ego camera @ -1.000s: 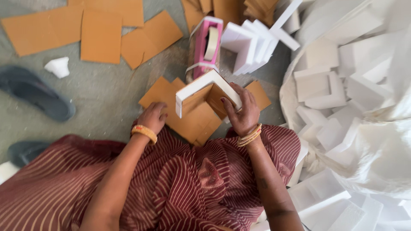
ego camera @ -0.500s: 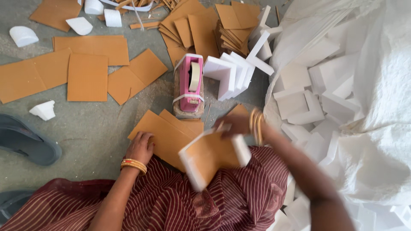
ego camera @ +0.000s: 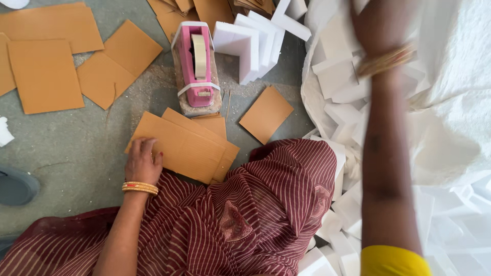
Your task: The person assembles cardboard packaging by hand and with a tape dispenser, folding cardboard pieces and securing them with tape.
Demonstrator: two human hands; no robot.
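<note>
Left hand (ego camera: 143, 161) flat on the cardboard stack (ego camera: 184, 145) before the knees, fingers together, pressing its edge. Right hand (ego camera: 383, 25) blurred over the foam pile (ego camera: 342, 76); finger state cannot be told. Step, as judged: fetching foam. Next needs a firm grasp.

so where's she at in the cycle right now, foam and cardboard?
Nothing finished shows. In hand: the left hand rests on the stack of cardboard sheets by the lap; the right hand, blurred, reaches over the pile of white foam pieces, whether it grips anything can't be told. Left: many loose cardboard sheets, upright foam blocks, and the pink tape dispenser untouched.
</note>
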